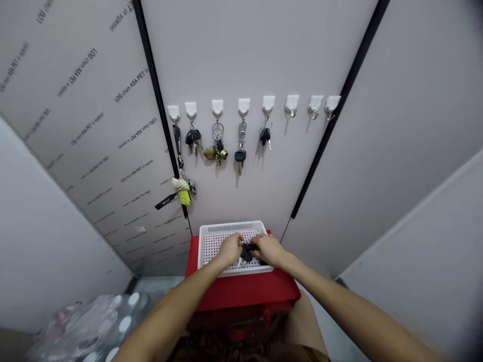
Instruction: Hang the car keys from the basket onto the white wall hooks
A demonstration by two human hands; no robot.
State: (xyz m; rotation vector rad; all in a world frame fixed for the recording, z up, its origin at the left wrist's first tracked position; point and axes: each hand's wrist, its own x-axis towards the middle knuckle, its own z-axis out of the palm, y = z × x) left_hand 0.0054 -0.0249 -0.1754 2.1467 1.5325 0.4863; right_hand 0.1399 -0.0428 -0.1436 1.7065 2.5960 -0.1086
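Over a white perforated basket point(202, 246), my left hand point(230, 249) and my right hand point(268, 250) meet at a bunch of black keys point(246, 253). The fingers of my left hand pinch the bunch from its left side. My right hand curls over its right side, its fingertips partly hidden. A pale metal key blade points down at the lower left of the bunch. Another dark piece shows under my right hand; I cannot make out its kind. The basket rests on a red surface point(245, 294) in front of me.
A row of white adhesive hooks point(243, 104) runs along the wall. Key sets hang from the left ones, including a ring with brass-coloured pieces point(216, 152) and a lanyard with a yellow-green tag point(184, 196). Plastic-wrapped bottles point(124, 324) stand at lower left.
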